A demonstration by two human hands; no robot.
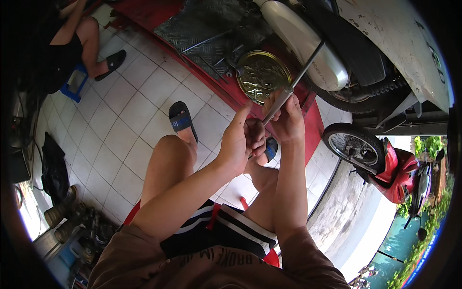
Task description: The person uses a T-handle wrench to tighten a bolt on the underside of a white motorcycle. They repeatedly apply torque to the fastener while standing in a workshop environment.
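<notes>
A long metal rod (306, 69), slim at the top and with a thicker grey lower part, slants up and to the right in front of me. My right hand (287, 118) is closed round the thicker part, thumb along its side. The rod's lower end runs into the curled fingers of my left hand (244, 137), whose thumb points up; what its palm covers is hidden. Just beyond my hands, a round gold-coloured tray (239, 62) with a shiny, wet-looking inside rests on a red platform (216, 87).
Wrenches (228, 74) and slim metal tools lie beside the tray. A motorcycle with a white side cover (308, 48) stands on the platform. A red motorbike (397, 171) is at the right. Far left, a person sits by a blue stool (75, 83); shoes (65, 212) lie lower left.
</notes>
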